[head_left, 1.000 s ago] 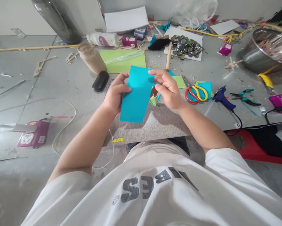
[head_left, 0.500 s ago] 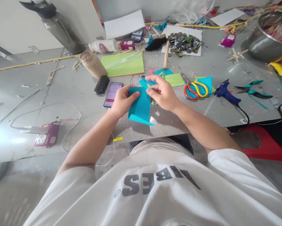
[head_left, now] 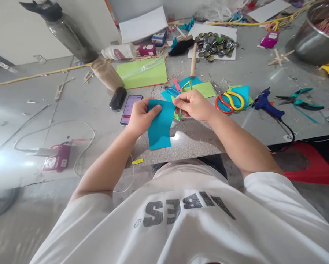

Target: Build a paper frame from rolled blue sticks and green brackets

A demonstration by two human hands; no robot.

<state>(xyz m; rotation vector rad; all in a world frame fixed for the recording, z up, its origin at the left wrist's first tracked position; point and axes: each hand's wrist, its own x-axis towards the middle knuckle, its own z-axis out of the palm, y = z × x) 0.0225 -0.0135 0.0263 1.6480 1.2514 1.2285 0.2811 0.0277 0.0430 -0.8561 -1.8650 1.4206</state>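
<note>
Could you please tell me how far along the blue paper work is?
Some cutting looks done: green piece and blue piece lie near the scissors. In hand is a blue sheet, held by the left hand, with the right hand at its upper corner. Any gluing of it looks left, as the glue gun lies unheld.

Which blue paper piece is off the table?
The rectangular blue sheet gripped by the left hand. Other blue paper lies on the table, by the scissors and near the wooden handle.
</note>
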